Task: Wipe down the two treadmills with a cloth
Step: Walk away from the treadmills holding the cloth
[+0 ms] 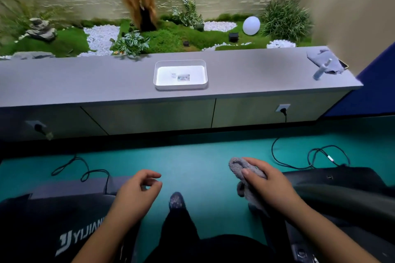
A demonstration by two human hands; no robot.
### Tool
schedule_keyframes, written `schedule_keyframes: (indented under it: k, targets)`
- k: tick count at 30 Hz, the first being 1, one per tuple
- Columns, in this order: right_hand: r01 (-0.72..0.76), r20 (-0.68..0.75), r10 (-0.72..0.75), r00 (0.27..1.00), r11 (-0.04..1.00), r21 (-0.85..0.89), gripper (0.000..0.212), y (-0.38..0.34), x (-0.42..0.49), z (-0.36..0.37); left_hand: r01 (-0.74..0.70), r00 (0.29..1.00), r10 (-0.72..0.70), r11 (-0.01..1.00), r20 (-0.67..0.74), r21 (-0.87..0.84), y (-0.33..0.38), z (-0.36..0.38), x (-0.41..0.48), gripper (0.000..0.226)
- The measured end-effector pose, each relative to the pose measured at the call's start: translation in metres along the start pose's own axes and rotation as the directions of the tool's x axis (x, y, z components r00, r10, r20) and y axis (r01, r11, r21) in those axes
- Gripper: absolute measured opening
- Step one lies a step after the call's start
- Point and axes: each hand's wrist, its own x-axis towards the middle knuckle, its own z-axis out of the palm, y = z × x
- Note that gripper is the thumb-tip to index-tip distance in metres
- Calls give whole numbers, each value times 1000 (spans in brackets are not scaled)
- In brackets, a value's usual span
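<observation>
A grey cloth (236, 166) is held in the right hand (267, 181), whose fingers are curled over its bunched middle. The cloth's long axis runs from a rolled end beyond the fingertips, pointing away from the person toward the counter, back to a loose end that droops beneath the palm. It is held in the air above the teal floor (192, 160), just beside the inner edge of the right treadmill (342, 190).

The left hand (136, 192) is held apart from the cloth with its fingers loosely curled and nothing in its grasp. It is seen at the inner edge of the left treadmill (53, 220), on which white "YIJIAN" lettering is printed. Both treadmills are laid with their long axes toward the counter, one on each side of the person, and a shod foot (176, 200) is seen on the floor between them.

Black cables (310, 156) are trailed across the floor to the wall sockets (283, 108) in the cabinet front. On the grey counter (85, 79) a white tray (180, 87) is set in the middle, while a second grey cloth (320, 55) and a spray bottle (321, 69) are lying at the far right end. Behind the counter an indoor garden (171, 36) with moss, white pebbles and a white globe (251, 25) is laid out.
</observation>
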Motion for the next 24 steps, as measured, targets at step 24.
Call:
schedule_keyframes:
  k: [24]
  targets:
    - [-82, 31, 82, 996, 996, 26, 29, -180, 412, 22, 17, 999, -16, 1000, 36, -20, 156, -97, 437, 14]
